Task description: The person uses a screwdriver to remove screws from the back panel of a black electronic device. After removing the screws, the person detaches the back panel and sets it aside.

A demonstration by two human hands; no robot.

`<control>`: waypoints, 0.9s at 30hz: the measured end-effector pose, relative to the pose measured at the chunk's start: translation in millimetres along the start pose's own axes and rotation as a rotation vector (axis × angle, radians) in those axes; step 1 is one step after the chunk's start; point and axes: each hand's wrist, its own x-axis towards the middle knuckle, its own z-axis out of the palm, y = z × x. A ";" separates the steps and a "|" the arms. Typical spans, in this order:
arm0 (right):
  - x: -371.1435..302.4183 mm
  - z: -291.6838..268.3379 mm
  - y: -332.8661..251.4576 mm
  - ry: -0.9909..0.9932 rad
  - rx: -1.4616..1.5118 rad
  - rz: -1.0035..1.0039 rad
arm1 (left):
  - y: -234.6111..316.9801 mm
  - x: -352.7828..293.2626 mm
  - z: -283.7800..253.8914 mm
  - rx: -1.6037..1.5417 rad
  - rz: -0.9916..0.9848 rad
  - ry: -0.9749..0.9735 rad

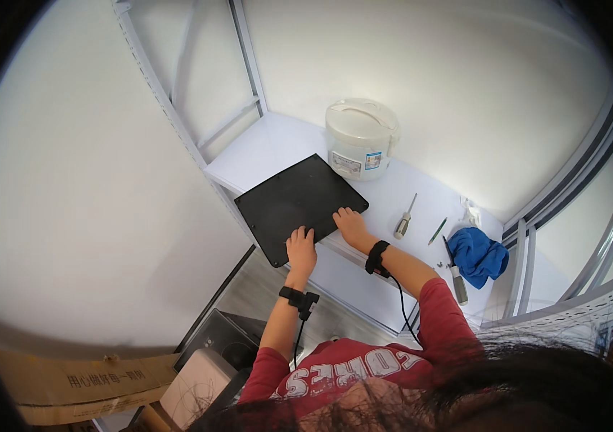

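Observation:
A flat black rectangular panel [295, 201] with small round fittings near its corners lies on the white shelf and juts past its front edge. My left hand [301, 250] holds the near edge, fingers bent over the top. Further right along that edge, my right hand [353, 227] grips the panel too, its fingertips resting on the upper face. The undersides of both hands are hidden. To the right lie a screwdriver [403, 226] with a pale handle, a thin green stick-like tool [437, 230], and another screwdriver [459, 286]. Several tiny metal pieces [442, 265] lie beside it.
A lidded whitish bucket [361, 144] stands behind the panel. A crumpled blue cloth [478, 257] and a white scrap [470, 212] lie at the right. Metal posts [169, 104] frame the shelf. A cardboard box [97, 381] sits at lower left. Cables run from both wrist straps.

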 end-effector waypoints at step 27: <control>-228.1 -149.7 57.6 0.160 -0.010 0.666 | 227.9 6.7 17.7 -0.594 0.486 -0.203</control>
